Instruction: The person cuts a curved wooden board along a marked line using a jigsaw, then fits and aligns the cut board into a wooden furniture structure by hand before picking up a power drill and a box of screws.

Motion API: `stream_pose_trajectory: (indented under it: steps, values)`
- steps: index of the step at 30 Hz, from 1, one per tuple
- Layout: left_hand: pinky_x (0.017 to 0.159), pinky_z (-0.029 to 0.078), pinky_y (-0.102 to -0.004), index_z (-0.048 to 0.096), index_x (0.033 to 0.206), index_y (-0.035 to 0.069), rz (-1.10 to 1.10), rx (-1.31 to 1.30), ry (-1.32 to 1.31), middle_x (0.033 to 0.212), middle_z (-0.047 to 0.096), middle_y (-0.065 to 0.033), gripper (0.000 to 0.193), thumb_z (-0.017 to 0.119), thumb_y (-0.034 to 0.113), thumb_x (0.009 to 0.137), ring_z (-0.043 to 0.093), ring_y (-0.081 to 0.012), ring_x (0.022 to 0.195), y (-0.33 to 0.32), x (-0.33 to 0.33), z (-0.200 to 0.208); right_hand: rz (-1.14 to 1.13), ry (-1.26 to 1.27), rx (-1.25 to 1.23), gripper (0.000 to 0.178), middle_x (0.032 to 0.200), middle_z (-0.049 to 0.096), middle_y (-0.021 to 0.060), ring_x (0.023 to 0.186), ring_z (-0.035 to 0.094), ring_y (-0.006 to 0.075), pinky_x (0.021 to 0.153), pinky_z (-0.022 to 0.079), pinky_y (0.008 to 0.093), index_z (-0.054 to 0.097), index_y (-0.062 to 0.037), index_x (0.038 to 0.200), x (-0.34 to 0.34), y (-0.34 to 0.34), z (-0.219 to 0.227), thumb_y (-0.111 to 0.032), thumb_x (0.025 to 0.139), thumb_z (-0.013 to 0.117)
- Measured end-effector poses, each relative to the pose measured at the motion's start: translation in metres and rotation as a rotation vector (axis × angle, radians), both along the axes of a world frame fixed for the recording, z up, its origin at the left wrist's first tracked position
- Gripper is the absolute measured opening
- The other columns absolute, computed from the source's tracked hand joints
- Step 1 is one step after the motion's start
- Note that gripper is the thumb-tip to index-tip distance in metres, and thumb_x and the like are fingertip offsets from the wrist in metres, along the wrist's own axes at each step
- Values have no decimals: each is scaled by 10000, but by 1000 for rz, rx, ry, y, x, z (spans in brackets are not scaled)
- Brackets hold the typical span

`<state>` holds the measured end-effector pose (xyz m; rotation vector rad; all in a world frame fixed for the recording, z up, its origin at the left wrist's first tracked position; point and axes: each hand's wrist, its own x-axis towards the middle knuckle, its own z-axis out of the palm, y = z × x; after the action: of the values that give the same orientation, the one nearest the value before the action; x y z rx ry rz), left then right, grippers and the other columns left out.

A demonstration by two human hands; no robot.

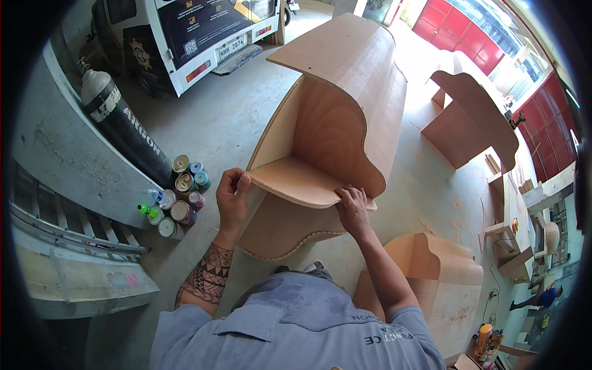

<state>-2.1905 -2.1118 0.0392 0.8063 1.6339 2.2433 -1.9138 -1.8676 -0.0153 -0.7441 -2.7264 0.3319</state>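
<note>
A large plywood cabinet [370, 68] with a curved outline stands in front of me, its near end hollow. Across that opening lies a plywood shelf panel [296, 182] with a curved front edge. My left hand [232, 196] pinches the panel's left corner between thumb and fingers. Over its right front edge my right hand [353, 208] is closed, fingertips on top and the thumb hidden. Below the panel is a lower plywood piece [277, 225] with a wavy, notched edge.
Several paint cans [183, 211] and a dark gas cylinder [126, 123] stand at the left beside a ladder [68, 216]. Behind them is a parked van [185, 43]. More curved plywood units [453, 283] sit at the right, and a person [546, 297] is far right.
</note>
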Motion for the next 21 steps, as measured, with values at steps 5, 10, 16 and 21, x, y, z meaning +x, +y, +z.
stream_pose_trajectory:
  steps: [5, 10, 16, 21]
  values:
    - [837, 499, -280, 625, 1302, 4, 166, -119, 207, 1067, 657, -27, 439, 679, 382, 1086, 594, -111, 938, 21, -6, 40, -76, 94, 8, 616, 1485, 485, 244, 1455, 426, 456, 1265, 293, 576, 523, -106, 1501, -19, 8, 10, -164, 928, 740]
    - [872, 524, -290, 594, 1372, -21, 74, -265, 226, 1080, 690, -67, 507, 617, 411, 1109, 641, -129, 989, 22, 0, 44, -330, 271, 269, 845, 1602, 383, 269, 1507, 362, 487, 1260, 243, 655, 295, -132, 1677, -43, 56, 12, -243, 961, 728]
    - [839, 534, -288, 620, 1326, -30, 74, -244, 214, 1124, 714, -95, 480, 654, 386, 1091, 660, -133, 967, 18, 2, 40, -474, 134, 91, 940, 1734, 225, 281, 1600, 233, 495, 1256, 211, 682, 137, -154, 1738, -55, 84, 20, -332, 1004, 696]
    - [810, 530, -291, 636, 1282, -43, 87, -308, 283, 1079, 709, -85, 459, 686, 362, 1073, 648, -131, 925, 21, 0, 36, -482, 106, 64, 931, 1740, 243, 265, 1611, 218, 484, 1263, 211, 672, 141, -152, 1736, -56, 83, 25, -338, 1010, 694]
